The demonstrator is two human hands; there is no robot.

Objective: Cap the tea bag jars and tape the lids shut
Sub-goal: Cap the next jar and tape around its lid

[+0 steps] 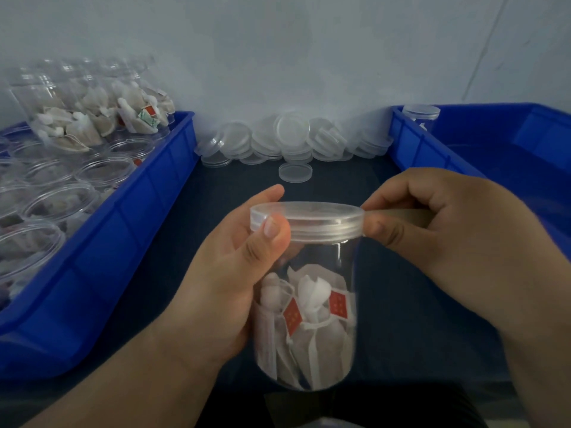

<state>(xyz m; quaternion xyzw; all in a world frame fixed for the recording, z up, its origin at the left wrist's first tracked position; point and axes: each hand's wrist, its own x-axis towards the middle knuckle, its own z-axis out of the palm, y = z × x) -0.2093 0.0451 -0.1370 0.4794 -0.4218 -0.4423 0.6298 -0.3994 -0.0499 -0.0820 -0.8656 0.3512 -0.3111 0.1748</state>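
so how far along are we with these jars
Done: one capped jar stands in the right bin. In hand: the left hand holds a tea bag jar with its lid on; the right hand pinches the lid's edge, tape hard to make out. Left: many open jars in the left bin, loose lids piled behind.

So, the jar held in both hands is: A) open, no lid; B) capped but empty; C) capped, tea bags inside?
C: the lid sits on the jar, tea bags show through its wall; the left hand grips it near the rim, the right hand pinches the lid's edge.
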